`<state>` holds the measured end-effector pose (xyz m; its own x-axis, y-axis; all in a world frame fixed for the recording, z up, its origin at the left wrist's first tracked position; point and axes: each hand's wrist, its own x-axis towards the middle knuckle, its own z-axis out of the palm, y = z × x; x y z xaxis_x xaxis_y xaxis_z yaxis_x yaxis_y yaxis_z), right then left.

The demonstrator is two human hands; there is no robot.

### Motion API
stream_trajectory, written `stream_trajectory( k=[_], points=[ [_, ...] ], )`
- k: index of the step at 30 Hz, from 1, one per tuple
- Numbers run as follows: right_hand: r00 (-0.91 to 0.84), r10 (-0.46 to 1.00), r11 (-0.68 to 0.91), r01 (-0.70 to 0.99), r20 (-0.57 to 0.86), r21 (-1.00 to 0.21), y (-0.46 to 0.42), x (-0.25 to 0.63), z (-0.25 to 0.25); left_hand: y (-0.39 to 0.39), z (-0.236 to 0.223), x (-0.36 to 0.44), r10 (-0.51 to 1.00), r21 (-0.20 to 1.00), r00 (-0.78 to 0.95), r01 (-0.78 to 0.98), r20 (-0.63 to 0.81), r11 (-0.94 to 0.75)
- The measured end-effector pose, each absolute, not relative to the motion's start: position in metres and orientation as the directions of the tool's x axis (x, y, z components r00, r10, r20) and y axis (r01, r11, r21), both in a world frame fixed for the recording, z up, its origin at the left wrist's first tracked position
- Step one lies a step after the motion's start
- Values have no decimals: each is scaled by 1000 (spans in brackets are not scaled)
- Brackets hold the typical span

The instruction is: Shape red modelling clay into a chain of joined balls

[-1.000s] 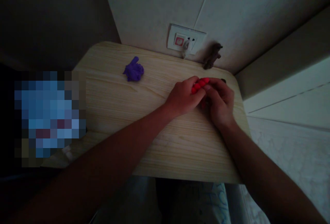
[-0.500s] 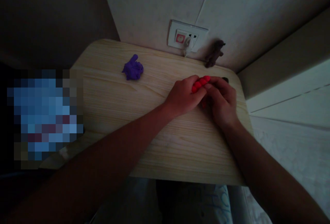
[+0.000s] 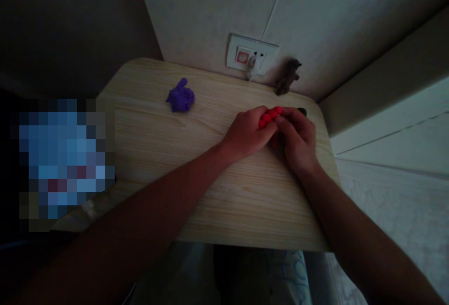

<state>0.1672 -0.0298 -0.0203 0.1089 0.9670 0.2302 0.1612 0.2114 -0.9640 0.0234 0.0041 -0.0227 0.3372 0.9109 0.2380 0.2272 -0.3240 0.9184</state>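
Note:
Between my two hands is a red, lumpy piece of what looks like modelling clay [image 3: 268,118], shaped like a twist or a row of balls. My left hand [image 3: 247,132] closes round its lower left end. At its upper right end, my right hand [image 3: 299,139] pinches it with thumb and fingers. Some red also shows below the hands, partly hidden by the fingers. Off to the left on the table lies a crumpled purple lump of clay [image 3: 181,97] with a stub sticking up.
The light wooden table [image 3: 147,136] stands against the wall. A wall socket [image 3: 251,57] with a plug is behind it. Near the back edge stands a dark brown figure [image 3: 288,76]; a small dark object [image 3: 302,112] lies behind my right hand. A blurred-out blue patch [image 3: 66,155] is at left.
The view has shifted slightly, so everything sits a little lower. Both hands keep hold of the red clay, with only slight finger movement.

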Motion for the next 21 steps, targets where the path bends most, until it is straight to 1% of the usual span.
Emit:
stream_trajectory(
  k=[5, 17, 21],
  points=[
    [93, 964, 228, 190, 249, -955, -29, 168, -21, 4, -22, 23, 912, 916, 339, 239, 232, -322],
    [112, 967, 210, 155, 228, -965, -28, 169, -20, 4, -22, 23, 908, 912, 344, 241, 241, -333],
    [100, 965, 222, 185, 243, -957, -29, 170, -19, 3, -22, 23, 905, 913, 350, 234, 242, -334]
  ],
)
